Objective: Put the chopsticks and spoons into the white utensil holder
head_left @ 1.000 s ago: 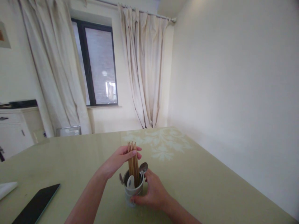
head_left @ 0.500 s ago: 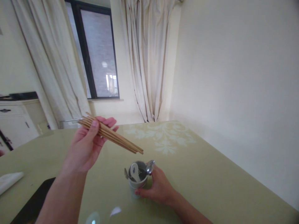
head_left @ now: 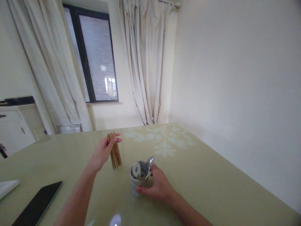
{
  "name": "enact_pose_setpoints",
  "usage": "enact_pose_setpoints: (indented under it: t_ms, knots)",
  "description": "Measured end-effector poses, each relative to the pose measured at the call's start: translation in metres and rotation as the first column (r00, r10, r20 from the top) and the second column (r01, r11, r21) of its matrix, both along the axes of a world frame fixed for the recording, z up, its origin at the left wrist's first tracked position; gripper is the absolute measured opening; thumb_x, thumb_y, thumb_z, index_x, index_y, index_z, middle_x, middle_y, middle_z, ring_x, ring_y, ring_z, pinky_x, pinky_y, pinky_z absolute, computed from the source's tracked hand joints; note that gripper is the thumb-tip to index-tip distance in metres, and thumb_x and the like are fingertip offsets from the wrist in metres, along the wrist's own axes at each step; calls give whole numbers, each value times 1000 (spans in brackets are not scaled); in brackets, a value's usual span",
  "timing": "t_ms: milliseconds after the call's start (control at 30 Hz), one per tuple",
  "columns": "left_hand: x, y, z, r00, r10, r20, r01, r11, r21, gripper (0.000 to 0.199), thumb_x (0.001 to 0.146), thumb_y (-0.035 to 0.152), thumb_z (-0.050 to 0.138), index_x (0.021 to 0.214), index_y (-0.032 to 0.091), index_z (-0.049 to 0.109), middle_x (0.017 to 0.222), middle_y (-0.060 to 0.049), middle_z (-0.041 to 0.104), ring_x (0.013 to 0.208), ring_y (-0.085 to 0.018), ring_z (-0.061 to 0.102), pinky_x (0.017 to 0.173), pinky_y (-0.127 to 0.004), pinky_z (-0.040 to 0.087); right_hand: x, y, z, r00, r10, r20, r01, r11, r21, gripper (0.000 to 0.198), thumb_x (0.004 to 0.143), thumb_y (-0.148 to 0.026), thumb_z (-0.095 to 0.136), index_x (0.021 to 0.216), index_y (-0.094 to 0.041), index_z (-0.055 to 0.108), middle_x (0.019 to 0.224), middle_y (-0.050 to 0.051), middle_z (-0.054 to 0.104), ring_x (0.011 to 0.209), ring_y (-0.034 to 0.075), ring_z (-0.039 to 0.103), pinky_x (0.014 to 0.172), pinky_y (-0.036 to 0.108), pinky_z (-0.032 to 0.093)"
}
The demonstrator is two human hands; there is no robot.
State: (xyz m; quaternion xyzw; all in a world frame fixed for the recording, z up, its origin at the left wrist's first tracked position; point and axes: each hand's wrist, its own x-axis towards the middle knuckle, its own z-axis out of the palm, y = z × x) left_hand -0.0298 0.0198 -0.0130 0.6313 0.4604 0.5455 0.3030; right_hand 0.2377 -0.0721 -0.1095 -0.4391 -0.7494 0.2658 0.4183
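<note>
My left hand point(head_left: 101, 154) is closed on a bundle of several wooden chopsticks point(head_left: 116, 158), gripping it near the upper end. The bundle points down, almost upright, just left of a grey cup point(head_left: 134, 187). Around the cup's right side curls my right hand point(head_left: 162, 185), its thumb at the front. In the cup stand a white spoon point(head_left: 136, 169) with a blue mark and a metal spoon point(head_left: 150, 163), which leans on the right rim. Something shiny and rounded lies lower inside; I cannot tell its full shape.
The cup stands on a pale green glossy table point(head_left: 207, 188) with a white leaf pattern at the far end. At the left lie a dark flat tablet-like object point(head_left: 39, 201) and a white object point(head_left: 8, 187). Curtains, a window and a white cabinet point(head_left: 14, 122) are behind.
My left hand has moved right and down, and the chopsticks have swung from a slant to nearly upright. A spoon at the cup's left rim now shows no longer there. My right hand stays on the cup.
</note>
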Motion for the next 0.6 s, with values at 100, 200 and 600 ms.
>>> enact_pose_setpoints:
  t_ms: [100,200,600]
  knots:
    - [12,7,-17,998,-57,26,59,995,-85,79,75,82,67,118,16,68,103,-14,81,103,-33,74,93,-48,59,0,1,0,1000,0,-7,0,1000,1,84,63,-43,95,138,-21,64,129,13,71,116,34,68,105,49,52]
    - [10,6,-19,998,-52,43,57,991,-119,78,71,82,71,113,16,68,100,-13,80,102,-32,74,94,-47,58,-1,0,1,1000,0,-9,0,1000,-6,83,63,-42,95,137,-22,64,127,12,72,113,34,69,104,49,52]
    - [-18,9,-69,983,-148,107,182,776,-604,53,62,54,90,92,18,65,84,-7,76,79,-24,75,72,-38,63,0,0,-1,1000,-18,-15,18,1000,5,80,62,-41,95,135,-22,66,121,11,73,105,32,69,98,48,54]
